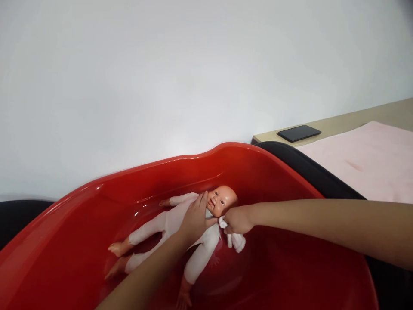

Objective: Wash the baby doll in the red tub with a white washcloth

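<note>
A baby doll (161,228) in a pale pink suit lies on its back inside a red plastic tub (284,181), head toward the right. My left hand (195,217) rests on the doll's chest and neck, fingers curved around it under the chin. My right hand (237,219) is closed on a small white cloth (237,241), pressed against the side of the doll's head and neck.
A black phone (299,133) lies on a beige table at the right, beside a pink towel (364,161). A black rim (309,168) runs behind the tub. A plain white wall fills the background.
</note>
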`<state>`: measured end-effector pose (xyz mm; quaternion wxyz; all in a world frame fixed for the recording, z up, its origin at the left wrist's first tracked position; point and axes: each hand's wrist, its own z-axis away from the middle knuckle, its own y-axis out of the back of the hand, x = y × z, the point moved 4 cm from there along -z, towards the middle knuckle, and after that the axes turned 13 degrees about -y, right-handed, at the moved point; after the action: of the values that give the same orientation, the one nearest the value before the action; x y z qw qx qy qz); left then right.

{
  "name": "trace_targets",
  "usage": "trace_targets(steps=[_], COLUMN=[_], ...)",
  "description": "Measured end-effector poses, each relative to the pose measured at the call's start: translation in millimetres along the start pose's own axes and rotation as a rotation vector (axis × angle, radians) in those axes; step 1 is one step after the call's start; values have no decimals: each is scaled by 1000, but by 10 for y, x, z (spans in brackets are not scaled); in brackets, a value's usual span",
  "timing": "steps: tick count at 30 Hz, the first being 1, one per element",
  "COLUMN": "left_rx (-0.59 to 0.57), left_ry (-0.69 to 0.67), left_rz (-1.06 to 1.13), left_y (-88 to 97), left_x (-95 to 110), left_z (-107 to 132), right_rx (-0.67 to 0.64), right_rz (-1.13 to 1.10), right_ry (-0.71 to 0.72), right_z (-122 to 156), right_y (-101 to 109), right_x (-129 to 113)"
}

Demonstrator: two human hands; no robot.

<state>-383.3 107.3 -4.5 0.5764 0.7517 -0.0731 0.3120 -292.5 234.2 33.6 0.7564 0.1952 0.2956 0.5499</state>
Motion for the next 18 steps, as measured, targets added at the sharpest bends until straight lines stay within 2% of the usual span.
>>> trace_targets(steps=[2, 4, 6, 8, 10, 12, 16, 18], left_rx=[-4, 9, 31, 39, 36, 32, 39, 51], left_ry=[-1, -8, -13, -16, -11, 3, 4, 6], left_rz=[18, 31, 33, 32, 36, 46, 48, 40], left_y=[6, 8, 10, 7, 4, 2, 5, 12], left_x=[-7, -14, -18, -19, -19, -24, -25, -25], left_z=[9, 25, 40, 46, 39, 25, 4, 6], right_rx=[-98, -188, -239, -261, -263, -243, -146, -168], right_rz=[-48, -195, -345, -433, -491, -484, -247, -273], right_ry=[-106, -235, -331, -366, -337, -268, -152, -152], right_z=[60, 137, 183, 171, 103, 14, -70, -10], right_y=[35, 119, 203, 240, 210, 122, -74, -93], right_x=[184, 441, 676, 801, 762, 580, 151, 81])
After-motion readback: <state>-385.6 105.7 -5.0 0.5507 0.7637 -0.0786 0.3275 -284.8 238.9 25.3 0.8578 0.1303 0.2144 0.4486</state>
